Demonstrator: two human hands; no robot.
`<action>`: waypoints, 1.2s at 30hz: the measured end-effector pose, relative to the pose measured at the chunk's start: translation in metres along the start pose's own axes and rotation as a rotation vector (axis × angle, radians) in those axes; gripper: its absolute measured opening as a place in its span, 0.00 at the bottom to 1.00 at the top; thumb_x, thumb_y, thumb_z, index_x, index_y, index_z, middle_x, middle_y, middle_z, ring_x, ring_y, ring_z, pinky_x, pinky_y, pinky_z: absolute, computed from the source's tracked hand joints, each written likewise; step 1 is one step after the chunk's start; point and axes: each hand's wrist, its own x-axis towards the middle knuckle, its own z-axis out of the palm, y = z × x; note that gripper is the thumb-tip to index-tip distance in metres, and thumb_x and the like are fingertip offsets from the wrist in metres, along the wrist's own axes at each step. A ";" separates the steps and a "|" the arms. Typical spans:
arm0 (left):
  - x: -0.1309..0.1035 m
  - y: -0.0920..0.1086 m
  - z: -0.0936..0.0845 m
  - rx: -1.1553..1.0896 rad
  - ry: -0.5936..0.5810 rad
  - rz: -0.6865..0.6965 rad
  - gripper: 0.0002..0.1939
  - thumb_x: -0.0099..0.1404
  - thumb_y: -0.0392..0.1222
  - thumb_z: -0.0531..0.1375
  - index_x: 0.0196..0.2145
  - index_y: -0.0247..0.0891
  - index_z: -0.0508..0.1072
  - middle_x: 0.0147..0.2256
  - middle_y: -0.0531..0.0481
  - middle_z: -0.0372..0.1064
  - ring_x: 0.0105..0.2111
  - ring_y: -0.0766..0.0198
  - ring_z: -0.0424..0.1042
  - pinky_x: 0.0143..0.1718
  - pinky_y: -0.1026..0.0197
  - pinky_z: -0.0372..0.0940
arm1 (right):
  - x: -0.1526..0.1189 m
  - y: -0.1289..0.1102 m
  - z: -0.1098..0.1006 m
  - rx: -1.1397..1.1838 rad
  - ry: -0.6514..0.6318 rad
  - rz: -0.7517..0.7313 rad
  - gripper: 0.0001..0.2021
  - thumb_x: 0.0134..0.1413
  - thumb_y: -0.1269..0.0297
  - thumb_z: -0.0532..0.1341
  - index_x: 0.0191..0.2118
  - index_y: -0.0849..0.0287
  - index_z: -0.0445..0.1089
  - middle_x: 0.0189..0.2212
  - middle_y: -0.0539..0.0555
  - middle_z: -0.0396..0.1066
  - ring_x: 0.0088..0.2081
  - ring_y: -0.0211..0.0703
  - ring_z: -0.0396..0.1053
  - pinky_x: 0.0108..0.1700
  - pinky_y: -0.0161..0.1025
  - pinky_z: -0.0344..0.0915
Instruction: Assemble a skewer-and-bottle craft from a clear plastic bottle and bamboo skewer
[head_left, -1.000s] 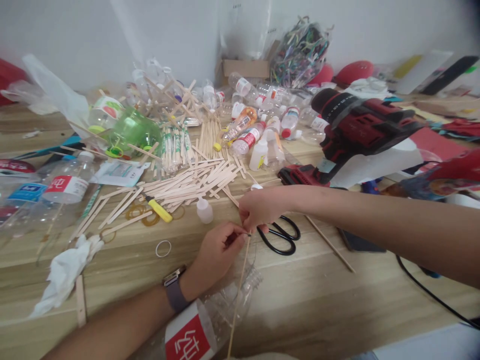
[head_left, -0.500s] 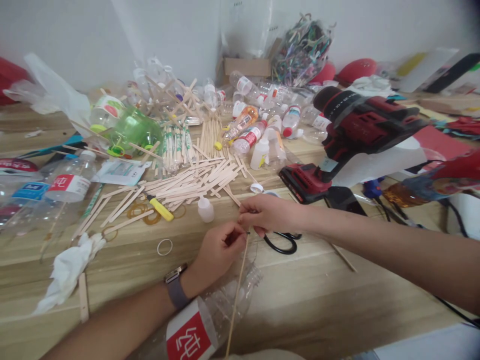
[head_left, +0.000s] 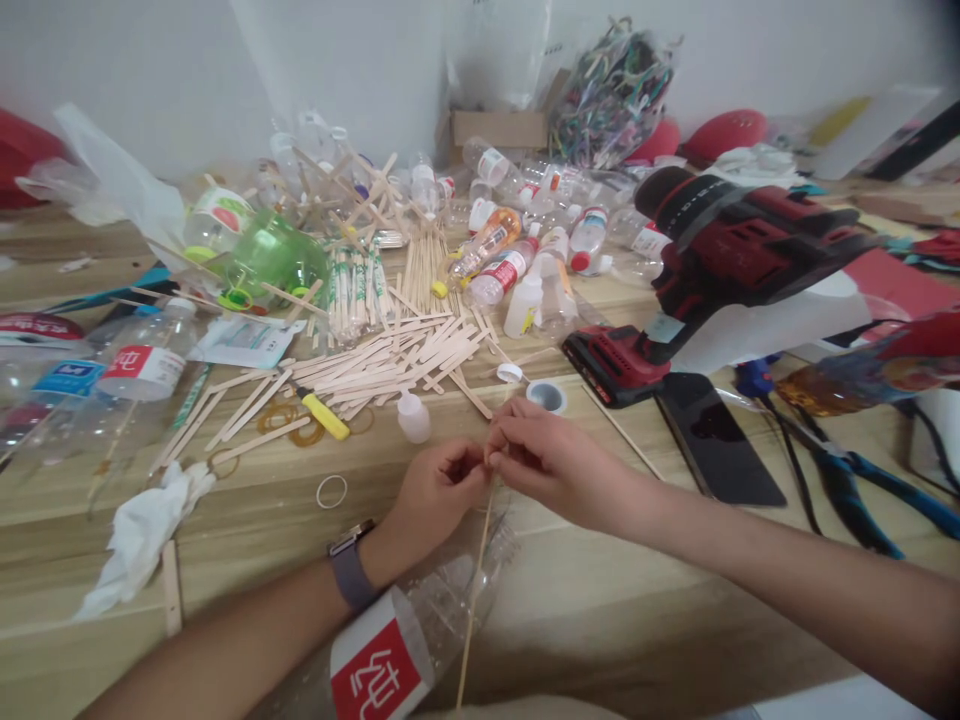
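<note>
A thin wooden skewer (head_left: 474,610) slants up from the bottom edge to my fingertips. My left hand (head_left: 442,490), wearing a watch, pinches it near its upper part. Against those fingertips, my right hand (head_left: 551,455) has its thumb and fingers pressed together; whatever sits between them is hidden. Under the left forearm and behind the skewer lies a clear plastic bottle (head_left: 442,600) with a red and white label, its neck pointing toward my hands.
Beyond my hands are a small squeeze bottle (head_left: 413,417), a tape roll (head_left: 546,397) and piled craft sticks (head_left: 405,360). A cordless drill (head_left: 720,260), a phone (head_left: 718,440) and pliers (head_left: 855,480) occupy the right. A yellow-handled tool (head_left: 325,415) and crumpled tissue (head_left: 146,540) lie left.
My right forearm has swung lower and the hand has turned, its fingertips meeting the left ones. The phone and tape roll show more. The black scissor handles beneath the right hand are out of sight now.
</note>
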 end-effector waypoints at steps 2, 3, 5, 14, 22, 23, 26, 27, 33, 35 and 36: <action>0.000 0.000 0.000 -0.015 -0.002 -0.010 0.08 0.59 0.42 0.56 0.28 0.35 0.71 0.26 0.52 0.68 0.28 0.65 0.65 0.30 0.64 0.60 | -0.007 0.001 0.004 -0.022 0.057 -0.016 0.07 0.57 0.73 0.55 0.29 0.59 0.64 0.31 0.52 0.62 0.33 0.41 0.63 0.35 0.37 0.60; 0.000 0.001 0.000 -0.016 0.003 -0.015 0.08 0.59 0.42 0.56 0.29 0.35 0.72 0.27 0.52 0.69 0.29 0.65 0.66 0.32 0.63 0.61 | -0.011 0.002 0.006 -0.031 0.081 -0.019 0.07 0.58 0.73 0.54 0.29 0.58 0.64 0.31 0.53 0.62 0.34 0.41 0.63 0.36 0.38 0.61; 0.000 0.001 0.000 -0.004 0.019 -0.026 0.07 0.59 0.41 0.56 0.28 0.35 0.72 0.27 0.52 0.69 0.29 0.65 0.66 0.32 0.63 0.61 | -0.019 0.003 0.011 -0.043 0.120 -0.030 0.07 0.58 0.74 0.54 0.31 0.59 0.64 0.33 0.54 0.62 0.35 0.42 0.64 0.37 0.38 0.62; -0.002 0.003 0.000 0.026 0.020 -0.049 0.06 0.59 0.38 0.55 0.28 0.36 0.71 0.25 0.55 0.66 0.26 0.67 0.63 0.29 0.66 0.59 | -0.034 0.018 0.028 -0.018 0.200 0.046 0.08 0.53 0.77 0.55 0.29 0.57 0.63 0.31 0.53 0.62 0.32 0.41 0.64 0.33 0.36 0.61; -0.001 0.000 -0.002 0.015 0.010 -0.019 0.07 0.60 0.38 0.56 0.29 0.36 0.73 0.26 0.54 0.69 0.28 0.67 0.65 0.31 0.66 0.60 | -0.015 0.029 0.035 0.056 0.169 0.087 0.12 0.51 0.77 0.56 0.22 0.56 0.56 0.24 0.49 0.58 0.29 0.41 0.60 0.30 0.35 0.56; -0.001 0.000 -0.002 0.012 0.009 -0.022 0.07 0.60 0.39 0.56 0.29 0.36 0.73 0.27 0.54 0.69 0.28 0.67 0.65 0.31 0.66 0.60 | -0.014 0.029 0.036 0.059 0.166 0.087 0.12 0.51 0.77 0.56 0.22 0.56 0.55 0.24 0.48 0.57 0.29 0.40 0.60 0.29 0.35 0.56; 0.000 0.000 -0.002 0.001 0.014 -0.026 0.07 0.60 0.39 0.56 0.30 0.36 0.73 0.27 0.53 0.69 0.28 0.67 0.65 0.31 0.66 0.60 | -0.011 0.028 0.037 0.064 0.160 0.092 0.14 0.50 0.77 0.56 0.21 0.55 0.53 0.23 0.48 0.56 0.28 0.40 0.59 0.28 0.35 0.54; 0.000 0.000 -0.002 0.000 0.015 -0.025 0.07 0.60 0.39 0.56 0.29 0.36 0.73 0.27 0.53 0.69 0.29 0.67 0.65 0.31 0.66 0.60 | -0.011 0.028 0.037 0.065 0.158 0.094 0.14 0.50 0.77 0.56 0.21 0.55 0.53 0.23 0.48 0.56 0.28 0.40 0.59 0.28 0.35 0.54; 0.001 0.000 -0.001 -0.024 0.012 -0.039 0.07 0.59 0.39 0.56 0.29 0.35 0.73 0.27 0.53 0.69 0.28 0.67 0.65 0.31 0.66 0.60 | -0.009 0.025 0.036 0.066 0.146 0.108 0.15 0.50 0.76 0.57 0.19 0.56 0.52 0.22 0.47 0.57 0.27 0.39 0.58 0.28 0.35 0.53; 0.000 0.000 -0.001 -0.038 0.013 -0.051 0.07 0.60 0.39 0.56 0.29 0.35 0.72 0.27 0.53 0.69 0.28 0.67 0.65 0.31 0.66 0.60 | -0.009 0.026 0.037 0.068 0.144 0.116 0.16 0.50 0.76 0.57 0.19 0.56 0.51 0.22 0.47 0.57 0.27 0.39 0.58 0.28 0.35 0.53; 0.000 0.000 -0.001 -0.045 0.011 -0.053 0.07 0.60 0.40 0.56 0.29 0.35 0.72 0.26 0.53 0.69 0.28 0.67 0.64 0.31 0.66 0.60 | -0.009 0.026 0.037 0.071 0.142 0.121 0.16 0.50 0.76 0.57 0.19 0.56 0.51 0.21 0.47 0.57 0.27 0.38 0.58 0.28 0.35 0.53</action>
